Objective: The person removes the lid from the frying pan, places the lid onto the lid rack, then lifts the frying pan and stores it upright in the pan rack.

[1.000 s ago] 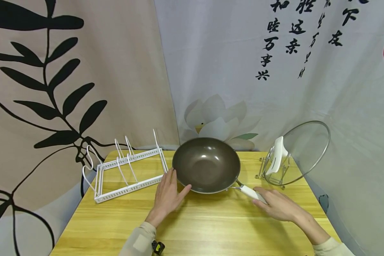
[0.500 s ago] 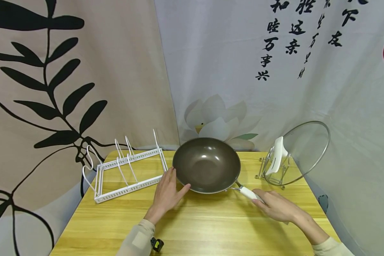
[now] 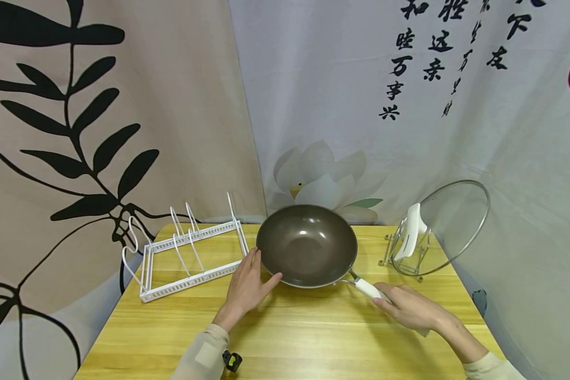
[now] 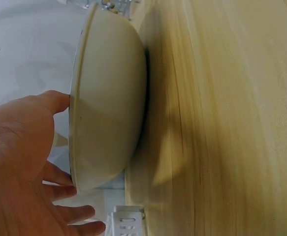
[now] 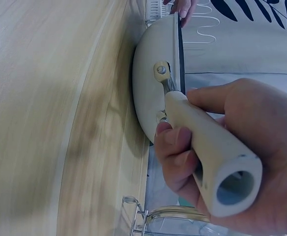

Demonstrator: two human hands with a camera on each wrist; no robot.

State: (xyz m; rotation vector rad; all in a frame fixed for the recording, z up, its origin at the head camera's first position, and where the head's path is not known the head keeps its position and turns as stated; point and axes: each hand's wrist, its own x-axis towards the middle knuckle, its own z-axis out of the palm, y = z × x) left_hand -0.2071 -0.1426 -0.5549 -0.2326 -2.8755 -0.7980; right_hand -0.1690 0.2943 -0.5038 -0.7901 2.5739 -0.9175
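A wok (image 3: pixel 306 245) with a dark brown inside and a pale outside sits upright on the wooden table. My right hand (image 3: pixel 408 306) grips its white handle (image 3: pixel 368 288); in the right wrist view the fingers (image 5: pixel 175 155) curl round the handle, its hollow end facing the camera. At the wok's near left side is my left hand (image 3: pixel 249 285), spread, with thumb and fingertips touching the rim. The left wrist view shows the pale outer wall (image 4: pixel 109 98) beside that hand (image 4: pixel 25 157); its other fingers stretch out loosely past the rim.
Left of the wok stands a white rack (image 3: pixel 190 279) with upright wire dividers. At the right, a glass lid (image 3: pixel 461 232) with a white handle leans in a small wire stand (image 3: pixel 423 253). Printed curtains (image 3: pixel 313 105) hang behind the table (image 3: pixel 304 338).
My left forearm has shifted very slightly left, its hand still at the rim. My right hand has moved a touch left along the handle. The wok has stayed in place.
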